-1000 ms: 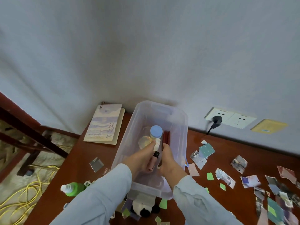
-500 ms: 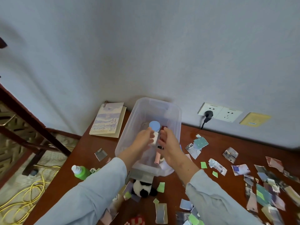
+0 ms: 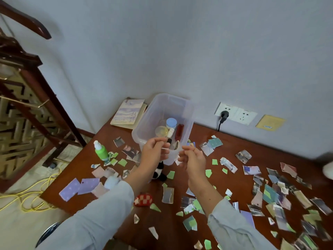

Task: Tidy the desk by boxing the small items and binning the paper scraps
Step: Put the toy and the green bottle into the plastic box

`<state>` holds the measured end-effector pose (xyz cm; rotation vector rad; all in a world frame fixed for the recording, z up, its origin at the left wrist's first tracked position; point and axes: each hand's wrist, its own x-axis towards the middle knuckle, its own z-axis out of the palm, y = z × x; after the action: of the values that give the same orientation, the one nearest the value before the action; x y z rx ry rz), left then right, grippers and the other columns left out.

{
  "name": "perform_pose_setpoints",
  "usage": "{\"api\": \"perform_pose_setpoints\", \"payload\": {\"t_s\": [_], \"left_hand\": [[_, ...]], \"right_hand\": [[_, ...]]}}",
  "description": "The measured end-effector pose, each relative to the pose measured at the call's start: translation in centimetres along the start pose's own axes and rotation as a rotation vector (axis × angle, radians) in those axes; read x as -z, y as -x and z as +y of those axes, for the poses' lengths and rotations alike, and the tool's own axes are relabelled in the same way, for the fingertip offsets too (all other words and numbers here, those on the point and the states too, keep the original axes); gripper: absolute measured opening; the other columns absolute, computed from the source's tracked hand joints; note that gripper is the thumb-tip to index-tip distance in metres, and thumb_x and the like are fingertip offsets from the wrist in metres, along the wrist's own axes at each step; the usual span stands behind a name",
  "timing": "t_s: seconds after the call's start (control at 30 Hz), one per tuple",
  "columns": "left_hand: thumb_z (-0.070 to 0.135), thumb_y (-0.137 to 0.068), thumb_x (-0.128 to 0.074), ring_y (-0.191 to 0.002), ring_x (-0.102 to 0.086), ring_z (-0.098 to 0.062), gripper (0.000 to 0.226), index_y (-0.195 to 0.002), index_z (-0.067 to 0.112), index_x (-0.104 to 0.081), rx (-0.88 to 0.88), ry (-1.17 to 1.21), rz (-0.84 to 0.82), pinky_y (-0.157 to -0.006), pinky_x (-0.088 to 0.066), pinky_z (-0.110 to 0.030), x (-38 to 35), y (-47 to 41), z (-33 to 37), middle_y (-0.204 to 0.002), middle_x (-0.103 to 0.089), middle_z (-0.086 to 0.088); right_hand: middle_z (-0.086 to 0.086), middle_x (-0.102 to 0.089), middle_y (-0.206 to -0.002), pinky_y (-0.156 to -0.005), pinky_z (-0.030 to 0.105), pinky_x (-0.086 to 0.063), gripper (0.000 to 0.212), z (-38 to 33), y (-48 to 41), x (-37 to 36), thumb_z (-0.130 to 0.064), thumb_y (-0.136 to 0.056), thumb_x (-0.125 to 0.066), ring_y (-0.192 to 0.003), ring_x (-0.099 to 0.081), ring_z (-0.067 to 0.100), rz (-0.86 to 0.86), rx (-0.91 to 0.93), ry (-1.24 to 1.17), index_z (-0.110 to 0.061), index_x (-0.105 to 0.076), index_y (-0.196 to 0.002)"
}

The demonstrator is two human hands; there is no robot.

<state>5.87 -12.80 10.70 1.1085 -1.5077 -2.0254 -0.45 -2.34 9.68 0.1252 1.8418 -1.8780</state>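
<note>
A clear plastic box [image 3: 187,112] stands at the back of the brown desk [image 3: 234,154]. Inside lie a blue-lidded jar [image 3: 171,123], a yellowish round tub [image 3: 161,131], a red case [image 3: 179,131] and a white tube with a black cap [image 3: 170,133]. My left hand [image 3: 154,153] and right hand [image 3: 193,158] hover side by side at the box's near end, fingers loosely curled, with nothing visible in them. Torn paper scraps [image 3: 270,193] cover the desk. A green spray bottle [image 3: 100,151], a panda toy [image 3: 159,173] and a red checked pouch [image 3: 143,199] lie outside the box.
A notebook [image 3: 128,113] leans at the back left corner. A wall socket with a black plug [image 3: 224,115] and a yellow note [image 3: 269,122] sit behind the desk. A dark wooden chair [image 3: 27,83] and yellow cable [image 3: 27,195] are left of the desk edge.
Both hands have come out of the box and back towards me; the tube they held now lies in the box. The view has pulled back and shows more of the desk.
</note>
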Motion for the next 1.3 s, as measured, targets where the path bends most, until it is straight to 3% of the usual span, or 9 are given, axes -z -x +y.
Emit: {"api": "perform_pose_setpoints", "payload": {"t_s": [0.33, 0.47, 0.57, 0.67, 0.8, 0.9, 1.0, 1.17, 1.3], "left_hand": [[-0.002, -0.091, -0.047, -0.063, -0.058, -0.014, 0.02, -0.095, 0.01, -0.061, 0.126, -0.07, 0.122, -0.057, -0.048, -0.024, 1.1, 6.5, -5.5, -0.078, -0.064, -0.004], [0.001, -0.091, -0.05, -0.069, -0.058, -0.018, 0.017, -0.095, 0.012, -0.063, 0.127, -0.114, 0.181, -0.065, -0.045, -0.03, 2.4, 9.0, -7.6, -0.083, -0.064, -0.009], [0.001, -0.093, -0.048, -0.077, -0.057, -0.021, 0.019, -0.104, 0.008, -0.062, 0.12, -0.171, 0.195, -0.066, -0.047, -0.03, 3.5, 9.9, -9.1, -0.093, -0.063, -0.014], [0.006, -0.093, -0.05, -0.092, -0.062, -0.02, 0.019, -0.105, 0.014, -0.063, 0.097, -0.301, 0.193, -0.078, -0.053, -0.031, 4.7, 9.5, -10.4, -0.104, -0.064, -0.007], [0.009, -0.09, -0.055, -0.1, -0.06, -0.015, 0.018, -0.1, 0.023, -0.063, 0.111, -0.465, 0.148, -0.087, -0.052, -0.03, 6.7, 7.5, -12.1, -0.107, -0.064, 0.0], [0.01, -0.088, -0.058, -0.099, -0.06, -0.011, 0.022, -0.101, 0.027, -0.062, 0.126, -0.611, 0.089, -0.083, -0.052, -0.026, 8.0, 5.7, -13.1, -0.106, -0.064, 0.005], [0.013, -0.086, -0.06, -0.099, -0.059, -0.01, 0.027, -0.108, 0.027, -0.063, 0.087, -0.81, 0.002, -0.083, -0.052, -0.027, 8.7, 4.1, -13.9, -0.107, -0.063, 0.009], [0.032, -0.086, -0.061, -0.111, -0.052, -0.02, 0.032, -0.118, 0.03, -0.063, -0.1, -1.236, -0.176, -0.088, -0.049, -0.033, 9.5, 1.4, -14.9, -0.116, -0.056, 0.001], [0.035, -0.091, -0.053, -0.116, -0.045, -0.026, 0.032, -0.12, 0.025, -0.058, -0.172, -1.487, -0.285, -0.091, -0.043, -0.037, 9.7, 0.1, -15.4, -0.12, -0.053, -0.005]], "right_hand": [[0.007, -0.062, -0.076, -0.047, 0.021, -0.045, 0.023, 3.2, 3.8, 4.5, 0.002, -0.091, -0.044, -0.058, -0.055, 0.013, -0.245, -0.143, 0.2, -0.005, -0.064, -0.1], [0.008, -0.063, -0.078, -0.053, 0.025, -0.044, 0.022, 4.9, 4.4, 5.3, 0.001, -0.091, -0.046, -0.063, -0.056, 0.016, -0.312, -0.178, 0.251, -0.008, -0.065, -0.097], [0.008, -0.06, -0.078, -0.043, 0.019, -0.039, 0.022, 5.9, 5.1, 5.6, 0.002, -0.09, -0.045, -0.061, -0.053, 0.014, -0.354, -0.214, 0.276, -0.006, -0.064, -0.099], [0.007, -0.063, -0.086, -0.046, 0.02, -0.042, 0.022, 7.3, 5.2, 5.1, -0.001, -0.089, -0.047, -0.067, -0.056, 0.015, -0.399, -0.247, 0.332, -0.011, -0.065, -0.098], [0.005, -0.063, -0.093, -0.059, 0.026, -0.047, 0.023, 9.0, 4.9, 3.6, -0.005, -0.093, -0.045, -0.075, -0.057, 0.014, -0.422, -0.282, 0.427, -0.016, -0.064, -0.098], [0.005, -0.062, -0.099, -0.073, 0.031, -0.051, 0.025, 10.0, 4.9, 2.5, -0.008, -0.096, -0.043, -0.08, -0.055, 0.014, -0.43, -0.31, 0.497, -0.017, -0.063, -0.108], [0.003, -0.059, -0.094, -0.083, 0.036, -0.051, 0.025, 10.8, 4.5, 1.3, -0.008, -0.096, -0.044, -0.081, -0.054, 0.012, -0.411, -0.368, 0.53, -0.018, -0.061, -0.112], [0.005, -0.059, -0.089, -0.071, 0.029, -0.047, 0.027, 11.7, 2.9, -0.8, -0.008, -0.095, -0.046, -0.076, -0.054, 0.013, -0.332, -0.4, 0.537, -0.016, -0.061, -0.116], [0.006, -0.061, -0.1, -0.07, 0.03, -0.05, 0.029, 12.1, 1.9, -1.9, -0.01, -0.094, -0.05, -0.08, -0.057, 0.014, -0.266, -0.37, 0.547, -0.016, -0.056, -0.121]]}}
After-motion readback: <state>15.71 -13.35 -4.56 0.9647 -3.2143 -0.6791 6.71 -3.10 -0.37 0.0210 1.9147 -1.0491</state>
